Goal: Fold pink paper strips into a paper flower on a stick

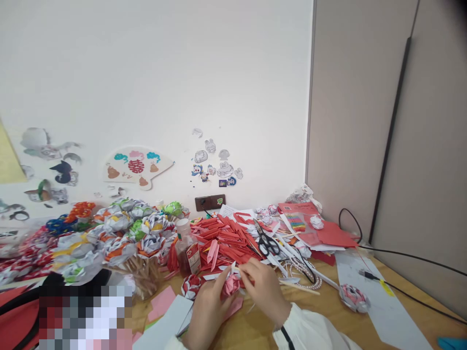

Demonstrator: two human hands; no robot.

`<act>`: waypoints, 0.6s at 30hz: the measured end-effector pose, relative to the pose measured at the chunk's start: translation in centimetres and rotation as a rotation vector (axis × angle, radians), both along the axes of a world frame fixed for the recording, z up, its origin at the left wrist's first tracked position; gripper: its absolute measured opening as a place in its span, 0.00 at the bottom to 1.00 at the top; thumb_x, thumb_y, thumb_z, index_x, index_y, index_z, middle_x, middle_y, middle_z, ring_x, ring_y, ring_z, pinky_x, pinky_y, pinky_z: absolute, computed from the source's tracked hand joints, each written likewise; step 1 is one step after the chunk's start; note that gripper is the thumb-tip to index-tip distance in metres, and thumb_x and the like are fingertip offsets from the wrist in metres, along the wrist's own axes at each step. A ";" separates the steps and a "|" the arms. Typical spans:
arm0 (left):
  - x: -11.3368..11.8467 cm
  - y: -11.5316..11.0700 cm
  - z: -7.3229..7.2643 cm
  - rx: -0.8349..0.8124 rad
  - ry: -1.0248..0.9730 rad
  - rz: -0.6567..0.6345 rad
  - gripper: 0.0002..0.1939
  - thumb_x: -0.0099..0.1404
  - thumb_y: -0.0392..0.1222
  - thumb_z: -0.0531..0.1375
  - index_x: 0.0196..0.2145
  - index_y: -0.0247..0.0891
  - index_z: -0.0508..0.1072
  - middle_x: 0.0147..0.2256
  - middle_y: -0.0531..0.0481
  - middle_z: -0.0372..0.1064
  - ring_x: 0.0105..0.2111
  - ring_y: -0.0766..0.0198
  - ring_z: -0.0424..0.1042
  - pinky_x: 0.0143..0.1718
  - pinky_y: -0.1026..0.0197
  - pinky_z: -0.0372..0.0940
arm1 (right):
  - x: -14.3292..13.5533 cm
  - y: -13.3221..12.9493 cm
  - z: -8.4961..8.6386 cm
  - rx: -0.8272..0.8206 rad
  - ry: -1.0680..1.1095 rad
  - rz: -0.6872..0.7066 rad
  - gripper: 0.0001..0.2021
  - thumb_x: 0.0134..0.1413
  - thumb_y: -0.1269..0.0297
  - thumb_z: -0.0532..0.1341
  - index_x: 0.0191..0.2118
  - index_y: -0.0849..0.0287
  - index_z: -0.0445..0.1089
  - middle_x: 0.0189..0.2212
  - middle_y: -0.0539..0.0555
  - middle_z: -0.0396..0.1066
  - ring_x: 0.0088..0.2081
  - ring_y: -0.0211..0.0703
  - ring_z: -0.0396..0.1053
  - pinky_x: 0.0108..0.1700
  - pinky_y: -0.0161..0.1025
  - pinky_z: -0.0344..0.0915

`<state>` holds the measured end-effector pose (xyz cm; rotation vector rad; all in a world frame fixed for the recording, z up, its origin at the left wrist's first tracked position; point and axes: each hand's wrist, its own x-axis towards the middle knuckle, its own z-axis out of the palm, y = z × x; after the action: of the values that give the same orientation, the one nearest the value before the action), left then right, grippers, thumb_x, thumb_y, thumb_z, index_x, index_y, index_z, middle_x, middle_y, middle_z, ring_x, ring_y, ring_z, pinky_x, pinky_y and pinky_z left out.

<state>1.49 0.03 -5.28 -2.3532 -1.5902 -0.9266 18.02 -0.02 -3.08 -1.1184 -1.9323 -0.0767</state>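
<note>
Near the table's front, my left hand is closed around a pink folded-paper flower. My right hand meets it from the right, with thumb and finger pinched on a small pale piece at the flower's top; what that piece is cannot be made out. Just left of my left hand lies a red and white paper flower. Behind my hands is a heap of red folded paper strips, with a glass bottle at its left and black scissors at its right.
Many paper flowers crowd the left. White and pink sheets lie front left. A pearl string, red paper, another paper flower, a long white sheet and black cables are at right.
</note>
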 end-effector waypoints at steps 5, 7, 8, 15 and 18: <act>-0.4 0.2 -0.1 0.138 -0.005 -0.024 0.22 0.54 0.42 0.61 0.47 0.39 0.68 0.28 0.46 0.74 0.27 0.58 0.72 0.28 0.60 0.66 | 0.0 -0.3 -0.1 0.054 -0.063 0.053 0.07 0.57 0.66 0.53 0.33 0.56 0.69 0.26 0.49 0.65 0.28 0.37 0.63 0.29 0.32 0.53; -0.4 0.2 0.0 0.192 -0.014 -0.049 0.21 0.54 0.42 0.60 0.47 0.39 0.67 0.28 0.46 0.74 0.27 0.58 0.72 0.28 0.60 0.66 | 0.0 -0.2 -0.1 0.065 -0.076 0.046 0.07 0.57 0.64 0.54 0.34 0.56 0.69 0.26 0.49 0.66 0.28 0.37 0.63 0.29 0.32 0.54; -0.4 0.2 0.1 0.214 -0.016 -0.062 0.22 0.54 0.42 0.60 0.47 0.39 0.67 0.28 0.46 0.74 0.27 0.58 0.72 0.29 0.59 0.66 | 0.0 -0.2 -0.1 0.073 -0.083 0.044 0.08 0.57 0.63 0.54 0.34 0.56 0.69 0.26 0.49 0.66 0.28 0.37 0.64 0.29 0.33 0.54; -0.2 0.1 0.0 0.214 -0.009 -0.102 0.23 0.55 0.41 0.60 0.50 0.40 0.65 0.28 0.47 0.73 0.27 0.58 0.70 0.29 0.58 0.66 | 0.0 -0.2 0.0 0.171 -0.135 0.018 0.13 0.60 0.63 0.50 0.28 0.57 0.68 0.23 0.50 0.66 0.27 0.38 0.63 0.30 0.35 0.52; -0.2 0.1 -0.1 0.205 -0.001 -0.123 0.24 0.55 0.41 0.60 0.50 0.40 0.64 0.28 0.47 0.72 0.28 0.58 0.70 0.30 0.57 0.66 | 0.0 -0.4 0.1 0.158 -0.140 0.018 0.12 0.59 0.64 0.51 0.28 0.57 0.66 0.23 0.49 0.66 0.27 0.38 0.62 0.30 0.35 0.51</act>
<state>1.29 0.12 -5.36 -2.3268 -1.2939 -1.0594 17.98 -0.41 -2.99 -1.0131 -2.0203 -0.2999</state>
